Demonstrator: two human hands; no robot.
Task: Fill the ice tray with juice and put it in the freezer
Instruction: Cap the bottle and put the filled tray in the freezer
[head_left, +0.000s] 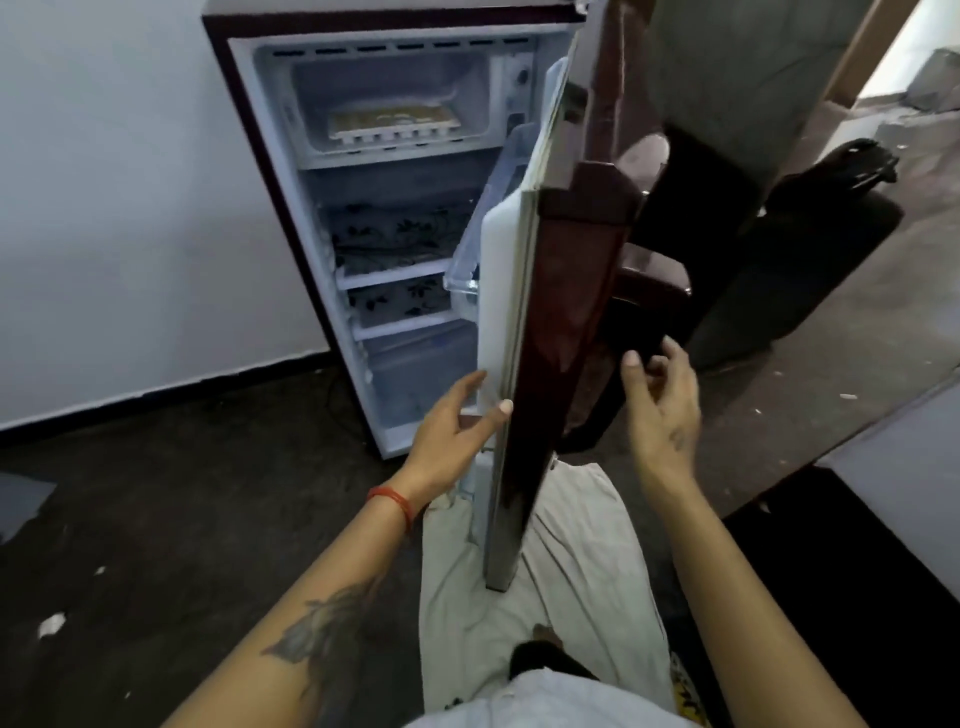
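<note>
A white ice tray (393, 124) with yellowish juice in it lies inside the freezer compartment (467, 78) at the top of a small maroon fridge (244, 171). The fridge door (550, 312) stands partly open, edge-on toward me. My left hand (452, 431) rests on the door's inner white edge, thumb and fingers around it. My right hand (662, 405) hovers just off the door's outer maroon face, fingers spread, holding nothing.
Below the freezer are shelves with black floral liners (400, 239) and a clear door bin (462, 270). A white wall (104, 208) is on the left. A dark chair (795, 249) stands to the right of the door. My pale trousers (561, 571) are below.
</note>
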